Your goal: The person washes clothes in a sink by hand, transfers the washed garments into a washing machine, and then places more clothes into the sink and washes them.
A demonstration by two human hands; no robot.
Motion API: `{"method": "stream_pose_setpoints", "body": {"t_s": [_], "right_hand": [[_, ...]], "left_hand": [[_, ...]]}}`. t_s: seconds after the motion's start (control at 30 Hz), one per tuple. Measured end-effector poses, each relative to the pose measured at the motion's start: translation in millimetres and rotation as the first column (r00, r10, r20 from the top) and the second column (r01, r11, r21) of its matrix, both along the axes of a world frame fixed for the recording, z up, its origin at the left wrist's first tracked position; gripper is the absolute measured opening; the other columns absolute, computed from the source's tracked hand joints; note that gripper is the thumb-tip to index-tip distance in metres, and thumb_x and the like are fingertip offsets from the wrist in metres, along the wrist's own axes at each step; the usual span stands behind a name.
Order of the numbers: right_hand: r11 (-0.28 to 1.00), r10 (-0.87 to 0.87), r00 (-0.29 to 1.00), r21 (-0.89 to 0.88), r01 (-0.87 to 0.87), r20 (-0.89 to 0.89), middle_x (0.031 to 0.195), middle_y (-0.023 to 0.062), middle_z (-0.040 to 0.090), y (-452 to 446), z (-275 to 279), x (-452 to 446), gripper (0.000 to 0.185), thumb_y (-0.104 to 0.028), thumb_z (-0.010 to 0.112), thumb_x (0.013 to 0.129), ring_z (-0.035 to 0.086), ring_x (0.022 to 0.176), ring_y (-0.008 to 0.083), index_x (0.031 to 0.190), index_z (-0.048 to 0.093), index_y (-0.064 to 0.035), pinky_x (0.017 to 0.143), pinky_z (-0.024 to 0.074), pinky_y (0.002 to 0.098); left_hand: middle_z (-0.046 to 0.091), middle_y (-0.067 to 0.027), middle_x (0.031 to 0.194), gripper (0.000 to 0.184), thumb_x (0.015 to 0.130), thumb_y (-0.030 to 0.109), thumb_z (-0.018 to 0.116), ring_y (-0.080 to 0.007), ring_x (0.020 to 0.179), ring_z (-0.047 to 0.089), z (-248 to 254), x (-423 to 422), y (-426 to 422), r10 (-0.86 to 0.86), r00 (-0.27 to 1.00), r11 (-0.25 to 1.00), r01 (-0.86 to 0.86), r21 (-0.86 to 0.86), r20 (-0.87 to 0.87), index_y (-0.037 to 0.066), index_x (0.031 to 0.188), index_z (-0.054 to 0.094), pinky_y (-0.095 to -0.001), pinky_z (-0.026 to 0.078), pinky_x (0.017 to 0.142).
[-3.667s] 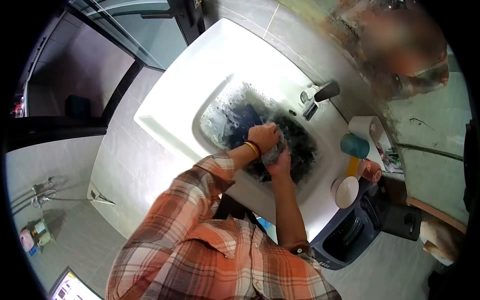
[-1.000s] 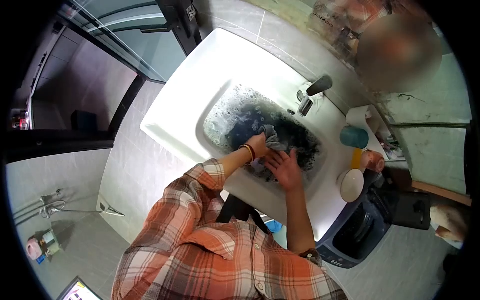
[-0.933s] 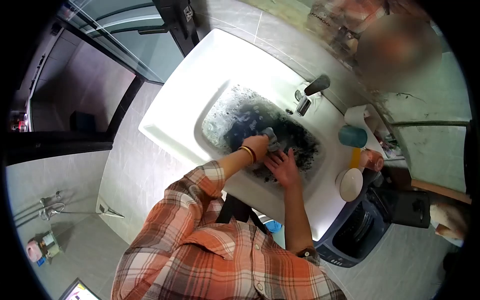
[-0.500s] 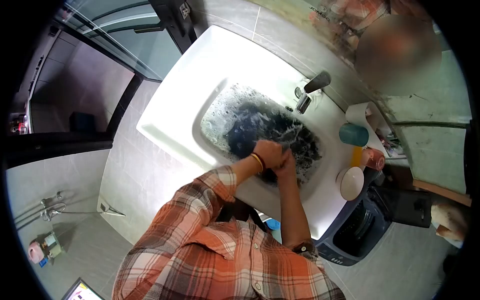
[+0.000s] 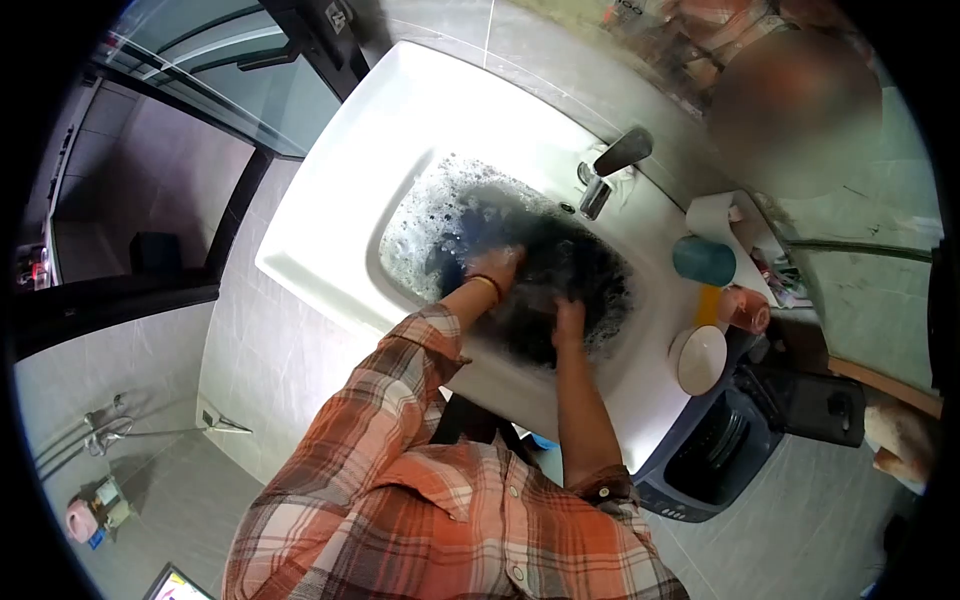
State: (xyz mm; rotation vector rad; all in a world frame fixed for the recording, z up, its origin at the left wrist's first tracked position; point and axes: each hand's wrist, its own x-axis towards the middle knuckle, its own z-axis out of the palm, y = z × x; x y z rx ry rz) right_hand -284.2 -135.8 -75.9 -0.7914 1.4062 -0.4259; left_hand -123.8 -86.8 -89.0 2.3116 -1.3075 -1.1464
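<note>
A dark garment or cloth (image 5: 592, 275) lies soaking in cloudy, soapy water inside the white sink (image 5: 340, 190). My left hand (image 5: 497, 266), with a red and a yellow band at its wrist, reaches down into the water on the left of the dark cloth. To its right, my right hand (image 5: 570, 318) is partly under the water, at the cloth's near side. The two hands are apart. Water and blur hide the fingers of both, so their grip on the cloth does not show. White suds (image 5: 415, 225) float along the sink's left side.
A chrome faucet (image 5: 607, 175) stands at the sink's back rim. On the right edge are a teal cup (image 5: 704, 261), a pink cup (image 5: 745, 310) and a white bowl (image 5: 698, 360). A dark open-lidded washing machine (image 5: 712, 450) stands beside the sink.
My hands were together above the dark cloth and have parted. The left has gone left and deeper into the water; the right has stayed near its place. The cloth has sunk lower.
</note>
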Motion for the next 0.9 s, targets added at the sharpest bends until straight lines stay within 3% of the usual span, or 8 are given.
{"method": "stream_pose_setpoints", "body": {"t_s": [0.1, 0.23, 0.53, 0.63, 0.73, 0.8, 0.83, 0.9], "right_hand": [[0.905, -0.313, 0.727, 0.424, 0.032, 0.612, 0.115, 0.0117, 0.052, -5, -10, -4, 0.037, -0.026, 0.047, 0.088, 0.051, 0.105, 0.0261, 0.117, 0.048, -0.0023, 0.088, 0.0413, 0.0402], [0.908, -0.277, 0.512, 0.396, -0.138, 0.813, 0.113, 0.0109, 0.052, -6, 20, 10, 0.036, -0.027, 0.046, 0.089, 0.052, 0.103, 0.0252, 0.116, 0.048, -0.0022, 0.087, 0.0429, 0.0395], [0.943, -0.222, 0.817, 0.329, 0.042, 0.532, 0.109, 0.0064, 0.055, 18, 39, 29, 0.035, -0.030, 0.045, 0.089, 0.054, 0.098, 0.0217, 0.114, 0.050, -0.0059, 0.082, 0.0461, 0.0377], [0.975, -0.089, 0.823, 0.217, -0.042, 0.560, 0.104, 0.0066, 0.057, 24, 26, 18, 0.034, -0.030, 0.046, 0.089, 0.056, 0.095, 0.0216, 0.110, 0.052, -0.0039, 0.080, 0.0471, 0.0366], [0.988, 0.085, 0.821, 0.062, -0.144, 0.565, 0.099, 0.0068, 0.058, 13, 29, 8, 0.034, -0.030, 0.047, 0.089, 0.057, 0.092, 0.0215, 0.106, 0.055, -0.0020, 0.078, 0.0481, 0.0354], [0.927, -0.105, 0.900, 0.369, -0.066, 0.424, 0.106, 0.0093, 0.057, 5, 50, 13, 0.034, -0.027, 0.053, 0.086, 0.058, 0.092, 0.0220, 0.109, 0.054, -0.0018, 0.078, 0.0482, 0.0354], [0.924, -0.052, 0.894, 0.361, -0.126, 0.446, 0.107, 0.0101, 0.057, -1, 69, 14, 0.036, -0.027, 0.055, 0.084, 0.057, 0.092, 0.0225, 0.109, 0.054, -0.0019, 0.078, 0.0479, 0.0362], [0.939, 0.116, 0.913, 0.256, -0.228, 0.390, 0.108, 0.0112, 0.055, -13, 75, 4, 0.047, -0.029, 0.063, 0.079, 0.054, 0.097, 0.0239, 0.114, 0.049, -0.0006, 0.079, 0.0456, 0.0393]], "left_hand": [[0.062, -0.0159, 0.092, 0.025, 0.080, 0.021, 0.052, -0.0351, 0.080, 0.061, 38, -17, -21, -0.053, 0.991, 0.996, 0.062, -0.069, 0.121, 0.010, 0.103, 0.050, -0.0432, 0.049, 0.068], [0.062, -0.0159, 0.073, 0.035, 0.076, 0.039, 0.056, -0.0327, 0.068, 0.061, 134, -59, 2, -0.223, 0.968, 0.897, 0.251, -0.364, 0.119, 0.009, 0.094, 0.053, -0.0414, 0.049, 0.065], [0.063, -0.0126, 0.067, 0.026, 0.085, 0.029, 0.045, -0.0273, 0.061, 0.063, 85, -17, -11, 0.070, 0.970, 0.962, -0.004, -0.272, 0.233, 0.006, 0.081, 0.056, -0.0374, 0.050, 0.051], [0.063, -0.0118, 0.068, 0.023, 0.084, 0.027, 0.047, -0.0282, 0.061, 0.063, 76, -55, 6, -0.160, 0.913, 0.915, 0.280, -0.291, 0.375, 0.007, 0.082, 0.058, -0.0381, 0.051, 0.055], [0.063, -0.0120, 0.073, 0.020, 0.081, 0.026, 0.049, -0.0254, 0.067, 0.064, 80, -63, 8, -0.004, 0.958, 0.973, 0.070, -0.220, 0.285, 0.009, 0.083, 0.059, -0.0375, 0.051, 0.059], [0.057, -0.0157, 0.094, 0.021, 0.084, 0.025, 0.047, -0.0305, 0.084, 0.060, 58, -19, 3, -0.141, 0.956, 0.978, 0.176, -0.117, 0.259, 0.007, 0.090, 0.054, -0.0426, 0.049, 0.066], [0.054, -0.0141, 0.096, 0.020, 0.084, 0.022, 0.046, -0.0358, 0.082, 0.057, 80, -3, 4, 0.175, 0.984, 0.970, -0.166, -0.177, 0.037, 0.008, 0.097, 0.052, -0.0435, 0.047, 0.071], [0.052, -0.0147, 0.101, 0.022, 0.083, 0.016, 0.048, -0.0356, 0.089, 0.054, 72, 18, 12, 0.183, 0.983, 0.941, -0.168, -0.293, 0.024, 0.008, 0.103, 0.050, -0.0414, 0.046, 0.075]]}}
